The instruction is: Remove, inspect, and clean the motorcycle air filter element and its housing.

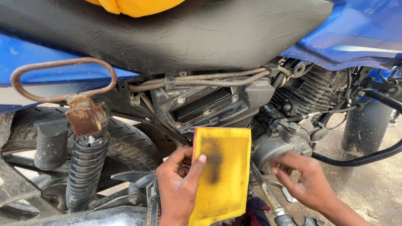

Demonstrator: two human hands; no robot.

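The left hand (179, 184) holds a yellow foam filter (222, 171) upright by its left edge, thumb across the front face and fingers curled behind. The filter is a flat rectangle with a dark smudge down its middle and a thin red strip along its left edge. It sits in front of the motorcycle, just below the open black filter box (205, 105) under the seat (167, 33).

The right hand (303, 178) is blurred. It hovers just right of the filter with fingers loosely spread, gripping nothing. It hangs in front of the grey engine casing (278, 144), though whether it touches it I cannot tell.

Left of the hands stand the rear shock spring (86, 167) and the tyre (130, 142). Above the spring is a rusty grab loop (63, 79). The finned engine cylinder (312, 90) lies at upper right, beneath the blue tank (356, 33).
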